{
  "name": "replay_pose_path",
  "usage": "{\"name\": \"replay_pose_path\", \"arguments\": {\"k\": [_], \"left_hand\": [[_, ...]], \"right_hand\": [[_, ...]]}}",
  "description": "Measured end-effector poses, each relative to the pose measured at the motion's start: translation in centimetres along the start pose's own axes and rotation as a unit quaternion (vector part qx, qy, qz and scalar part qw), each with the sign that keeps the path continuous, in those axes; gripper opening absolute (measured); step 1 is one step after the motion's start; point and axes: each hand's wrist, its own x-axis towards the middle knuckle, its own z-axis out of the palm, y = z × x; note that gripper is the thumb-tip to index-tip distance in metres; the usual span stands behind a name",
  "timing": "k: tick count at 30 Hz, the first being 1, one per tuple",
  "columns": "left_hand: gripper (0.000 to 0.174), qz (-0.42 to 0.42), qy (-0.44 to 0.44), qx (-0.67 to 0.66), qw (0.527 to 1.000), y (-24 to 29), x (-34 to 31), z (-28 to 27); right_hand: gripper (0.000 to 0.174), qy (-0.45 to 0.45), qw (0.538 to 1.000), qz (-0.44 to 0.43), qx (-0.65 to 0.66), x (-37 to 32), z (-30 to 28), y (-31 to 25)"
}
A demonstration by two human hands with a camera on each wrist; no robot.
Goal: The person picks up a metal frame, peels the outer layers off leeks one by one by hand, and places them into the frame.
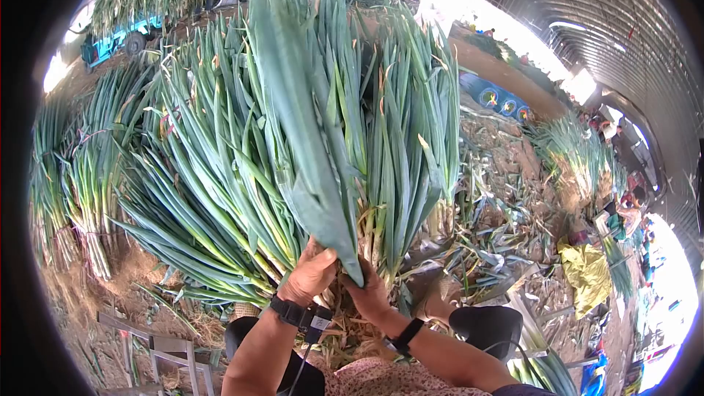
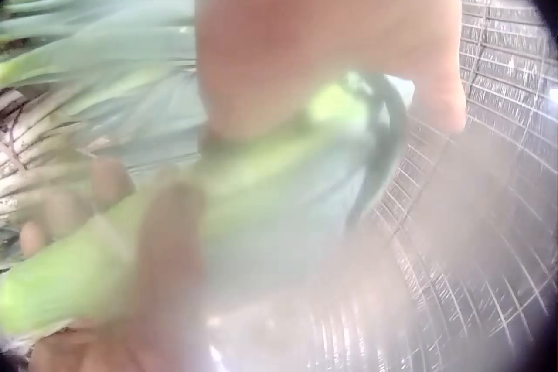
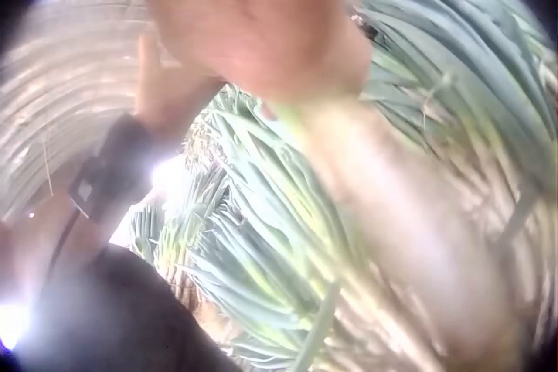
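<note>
Long green onions stand upright before the person, their broad leaves rising from between both hands. The left hand grips the stalk with its thumb across it; the right hand is close beside it, lower on the same plant. In the left wrist view, the left hand is over a pale green stalk, and fingers of the right hand curl round it farther down. In the right wrist view a blurred white stalk runs down from the right hand.
Large bunches of green onions lean behind the hands, with tied bundles at the left. Loose leaf scraps cover the ground at the right, near a yellow sack. A metal stool stands at the lower left.
</note>
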Motion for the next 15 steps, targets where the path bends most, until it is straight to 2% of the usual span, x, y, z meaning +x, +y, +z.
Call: {"name": "replay_pose_path", "arguments": {"k": [1,2,4,5,6,7,8,9,10,13,15], "left_hand": [[0.093,0.033,-0.054,-0.024,0.998,0.4,0.4,0.1],[0.097,0.018,-0.045,-0.021,0.999,0.8,0.8,0.2],[0.104,-0.021,-0.03,-0.011,0.999,1.5,1.2,0.3],[0.091,-0.056,-0.074,-0.031,0.995,1.0,1.5,-0.3],[0.083,-0.097,-0.044,-0.002,0.994,0.4,1.3,-0.5],[0.075,-0.138,-0.016,0.029,0.99,0.1,1.4,-0.4],[0.064,-0.136,-0.024,-0.036,0.99,-0.1,1.8,-0.4],[0.062,-0.132,-0.012,-0.034,0.991,-0.5,1.7,-0.4],[0.06,-0.128,0.001,-0.032,0.991,-0.7,1.7,-0.1],[0.052,-0.098,0.022,-0.045,0.994,-1.2,1.3,0.8],[0.05,-0.076,0.032,-0.038,0.996,-1.5,1.1,1.1]], "right_hand": [[0.05,-0.034,0.994,0.023,0.106,0.4,-0.4,0.2],[0.044,-0.07,0.974,0.05,0.208,0.5,-0.9,0.6],[0.036,-0.121,0.98,-0.017,0.157,0.1,-2.5,-0.2],[0.032,-0.143,0.979,-0.053,0.133,0.1,-3.0,-1.4],[0.034,-0.152,0.979,-0.046,0.126,0.2,-3.0,-2.6],[0.036,-0.116,0.989,-0.065,0.063,0.5,-3.1,-3.5],[0.038,-0.079,0.994,-0.08,0.0,0.7,-3.2,-4.1],[0.04,-0.043,0.993,-0.092,-0.064,0.7,-3.3,-4.2],[0.045,-0.035,0.998,-0.051,-0.03,0.8,-3.5,-3.9],[0.047,-0.079,0.996,-0.047,0.009,1.4,-4.1,-3.2],[0.047,-0.08,0.994,-0.07,-0.02,1.5,-4.0,-2.6]]}}
